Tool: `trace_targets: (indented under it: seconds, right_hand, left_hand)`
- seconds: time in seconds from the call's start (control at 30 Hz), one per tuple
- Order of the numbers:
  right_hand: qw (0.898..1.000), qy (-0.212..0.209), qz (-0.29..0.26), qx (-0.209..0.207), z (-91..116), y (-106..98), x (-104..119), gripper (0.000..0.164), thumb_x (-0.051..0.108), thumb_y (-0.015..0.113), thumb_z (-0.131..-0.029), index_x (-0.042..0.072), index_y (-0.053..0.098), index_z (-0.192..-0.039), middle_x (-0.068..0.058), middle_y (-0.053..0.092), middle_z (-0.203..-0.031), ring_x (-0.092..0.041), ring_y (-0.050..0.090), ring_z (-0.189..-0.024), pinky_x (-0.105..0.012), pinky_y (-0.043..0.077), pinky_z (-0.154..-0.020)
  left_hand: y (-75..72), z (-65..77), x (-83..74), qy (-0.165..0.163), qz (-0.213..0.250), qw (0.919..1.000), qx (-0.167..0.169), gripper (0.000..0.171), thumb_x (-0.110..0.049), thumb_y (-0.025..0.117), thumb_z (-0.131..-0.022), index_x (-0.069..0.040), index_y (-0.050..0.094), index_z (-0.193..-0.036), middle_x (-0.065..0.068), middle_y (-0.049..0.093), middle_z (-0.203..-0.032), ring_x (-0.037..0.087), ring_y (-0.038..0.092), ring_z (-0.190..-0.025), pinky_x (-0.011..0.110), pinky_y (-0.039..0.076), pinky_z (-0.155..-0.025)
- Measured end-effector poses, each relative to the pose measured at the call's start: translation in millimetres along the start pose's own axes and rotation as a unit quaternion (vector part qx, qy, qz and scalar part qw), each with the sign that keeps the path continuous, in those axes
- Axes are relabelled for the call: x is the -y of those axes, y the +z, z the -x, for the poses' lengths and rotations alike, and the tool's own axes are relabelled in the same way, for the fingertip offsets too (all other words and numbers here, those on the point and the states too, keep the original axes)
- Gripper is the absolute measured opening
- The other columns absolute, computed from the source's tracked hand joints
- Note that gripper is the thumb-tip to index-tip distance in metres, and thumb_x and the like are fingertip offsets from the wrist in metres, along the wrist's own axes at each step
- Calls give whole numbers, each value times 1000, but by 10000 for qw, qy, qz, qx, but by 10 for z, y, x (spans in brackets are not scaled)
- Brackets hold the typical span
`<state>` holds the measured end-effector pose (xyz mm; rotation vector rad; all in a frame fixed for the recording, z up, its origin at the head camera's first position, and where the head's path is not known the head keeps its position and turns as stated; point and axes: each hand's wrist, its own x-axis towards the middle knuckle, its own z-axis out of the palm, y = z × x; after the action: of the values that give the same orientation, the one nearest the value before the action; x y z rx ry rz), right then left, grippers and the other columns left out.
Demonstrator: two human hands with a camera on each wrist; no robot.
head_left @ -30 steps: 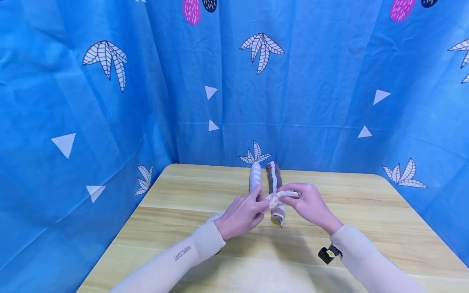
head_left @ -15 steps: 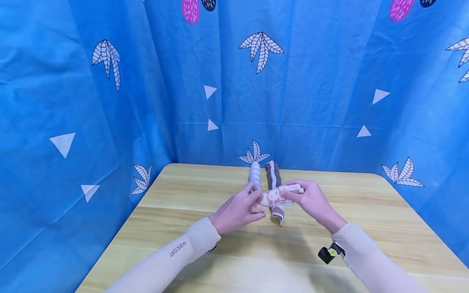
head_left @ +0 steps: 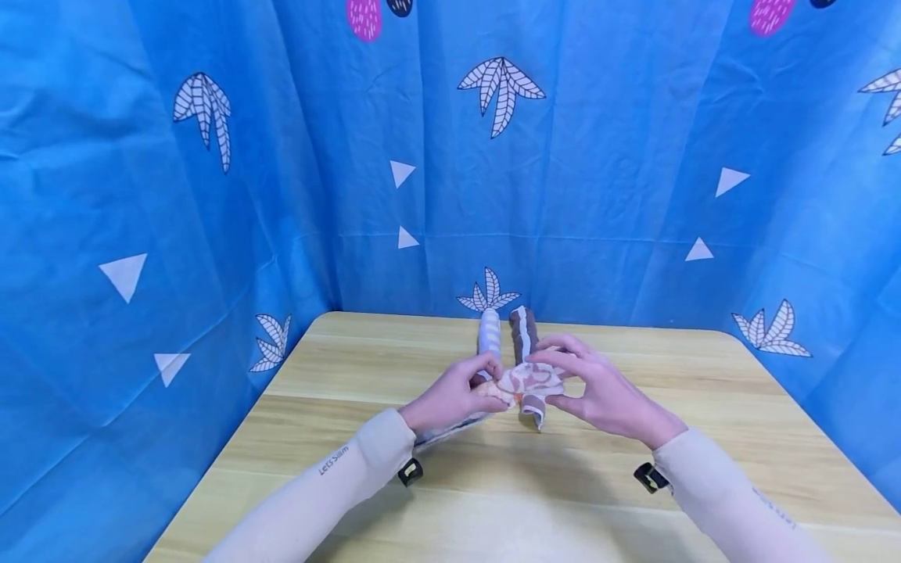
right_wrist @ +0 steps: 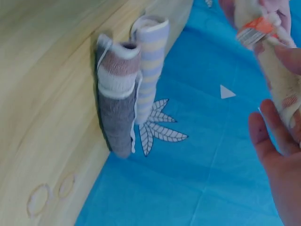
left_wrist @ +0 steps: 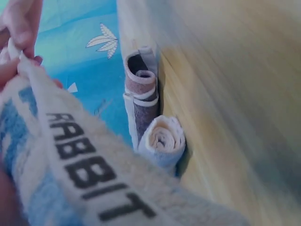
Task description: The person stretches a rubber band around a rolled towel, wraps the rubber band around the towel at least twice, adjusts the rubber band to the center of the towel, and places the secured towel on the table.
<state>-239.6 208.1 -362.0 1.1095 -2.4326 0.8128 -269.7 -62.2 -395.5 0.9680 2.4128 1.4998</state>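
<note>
**Towel held in both hands over the table**

Pinches the towel [head_left: 529, 378] at its left part with the left hand [head_left: 457, 395], thumb and fingers drawn narrow on the cloth. Curves the right hand [head_left: 601, 387] round the right part, thumb and fingers set wide. Shows an orange tag [right_wrist: 256, 30] between, plus black "RABBIT" lettering [left_wrist: 89, 172] on a pale border. Beyond the towel, on the table [head_left: 338, 367]: a striped roll [head_left: 489, 332] at left, a brown roll [head_left: 523, 332] just beside it at right. At the far side: a blue curtain [head_left: 605, 156].

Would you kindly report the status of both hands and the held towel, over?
Left hand gripping patterned towel; right hand curved around it. Striped roll and brown roll nearby, apparently not obstructing.
</note>
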Motion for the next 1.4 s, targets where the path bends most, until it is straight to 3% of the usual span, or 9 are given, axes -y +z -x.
trace_targets:
  seconds: [0.17,0.3,0.47,0.53,0.63,0.8,0.93,1.13,1.4]
  right_hand:
    - [9989,-416,114,-165,-4,4,0,47,-1,84,-78,21,68,-117,2,62,-122,-15,62,-105,-34,60,-82]
    - [9992,-238,-122,-283,-5,10,30,41,1,82,-80,21,70,-113,6,65,-115,-12,64,-100,-31,60,-80]
    - [9988,169,-266,-362,-20,16,60,31,8,80,-85,23,72,-111,11,69,-108,-11,65,-99,-31,59,-81]
    - [9984,300,-245,-423,-24,14,61,28,12,80,-86,23,72,-110,11,69,-105,-10,65,-96,-31,59,-80]
    - [9971,487,-298,-500,-26,11,60,25,15,80,-86,23,73,-109,12,70,-102,-9,66,-93,-29,58,-78]
    - [9950,674,-340,-659,-36,9,73,23,16,80,-86,24,74,-106,14,70,-99,-7,66,-88,-29,57,-75]
    - [9932,779,-340,-800,-52,13,97,21,14,81,-84,22,76,-103,12,72,-97,-8,69,-87,-28,57,-75]
    - [9894,1120,-265,-884,-76,41,136,18,11,82,-83,18,77,-99,7,73,-96,-8,68,-81,-27,57,-71]
    - [9871,1382,-266,-760,-84,76,156,14,14,81,-84,19,77,-96,9,69,-84,-10,52,-60,-25,49,-60]
  left_hand:
    - [-19,3,4,-103,275,9990,348,30,-28,78,-89,-23,54,-105,2,58,-108,16,61,-85,27,51,-73]
    - [16,32,-17,-4,304,9990,333,37,-31,80,-87,-23,51,-109,4,58,-109,15,63,-84,27,53,-71]
    - [110,110,-100,449,-851,9953,-101,47,-33,83,-83,-29,47,-113,0,57,-112,14,62,-90,25,55,-70]
    - [131,134,-121,718,-1610,9838,-338,44,-32,80,-86,-30,48,-117,-3,58,-112,12,59,-90,22,53,-70]
    - [142,152,-122,1263,-2508,9582,-556,42,-26,74,-91,-28,52,-126,-5,59,-115,9,57,-83,18,50,-67]
    - [153,160,-64,2200,-3351,9125,-815,46,-21,70,-95,-28,54,-138,-1,59,-122,5,57,-70,9,46,-62]
    - [171,144,-83,2511,-3805,8857,-885,44,-16,67,-95,-27,56,-136,3,60,-121,5,55,-64,7,41,-55]
    - [203,99,-189,2323,-4255,8711,-784,35,-16,70,-91,-20,59,-123,1,59,-104,4,48,-59,6,35,-50]
    - [285,74,-222,2237,-4722,8473,-951,24,-19,74,-87,-14,62,-107,2,56,-93,6,48,-59,10,40,-50]
